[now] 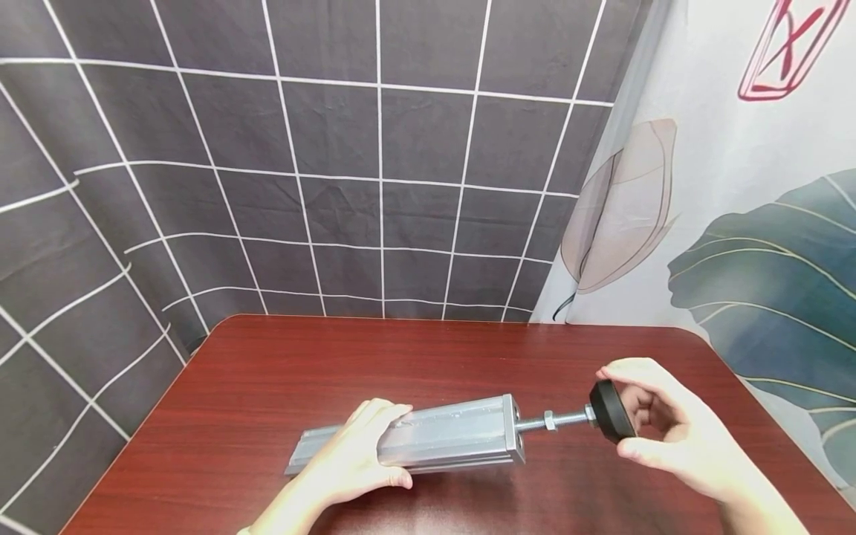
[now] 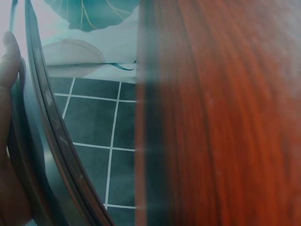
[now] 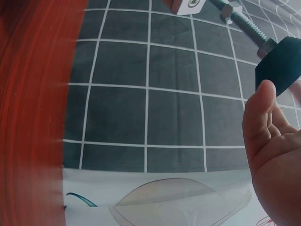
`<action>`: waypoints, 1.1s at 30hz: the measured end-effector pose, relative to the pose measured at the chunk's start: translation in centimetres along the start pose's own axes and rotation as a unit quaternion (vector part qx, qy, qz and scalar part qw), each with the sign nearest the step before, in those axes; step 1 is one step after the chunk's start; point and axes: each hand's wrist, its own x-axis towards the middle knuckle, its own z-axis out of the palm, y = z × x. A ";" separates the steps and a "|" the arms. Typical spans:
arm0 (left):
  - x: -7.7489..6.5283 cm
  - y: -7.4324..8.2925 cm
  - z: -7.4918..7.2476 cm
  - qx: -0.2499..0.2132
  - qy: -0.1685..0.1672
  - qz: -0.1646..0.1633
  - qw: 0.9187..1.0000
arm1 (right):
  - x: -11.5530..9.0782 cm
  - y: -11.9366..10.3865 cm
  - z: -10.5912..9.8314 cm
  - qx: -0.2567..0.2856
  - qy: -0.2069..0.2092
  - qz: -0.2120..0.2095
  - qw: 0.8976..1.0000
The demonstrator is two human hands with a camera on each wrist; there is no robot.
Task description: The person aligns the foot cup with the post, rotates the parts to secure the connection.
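Note:
A silver aluminium profile (image 1: 455,435) is held slightly tilted over the table, its right end higher, with a square end plate (image 1: 512,429). My left hand (image 1: 357,457) grips it around the middle, thumb on the near side. Out of the plate runs a threaded rod (image 1: 567,419) carrying a hex nut (image 1: 550,420). At the rod's outer end sits a black round foot (image 1: 611,411), which my right hand (image 1: 675,427) pinches by its rim between thumb and fingers. In the right wrist view the same black foot (image 3: 281,63) shows above the thumb. The left wrist view catches only the profile's edge (image 2: 47,127).
Beneath everything is a reddish-brown wooden table (image 1: 401,357) with rounded far corners. Behind it hangs a dark grey curtain (image 1: 334,141) with white grid lines. A white curtain (image 1: 709,178) with leaf prints hangs at the right.

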 end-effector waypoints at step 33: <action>-0.1 0.0 0.1 -0.010 -0.012 -0.019 1.000 | -0.4 -1.3 -0.3 -0.099 0.004 0.120 0.988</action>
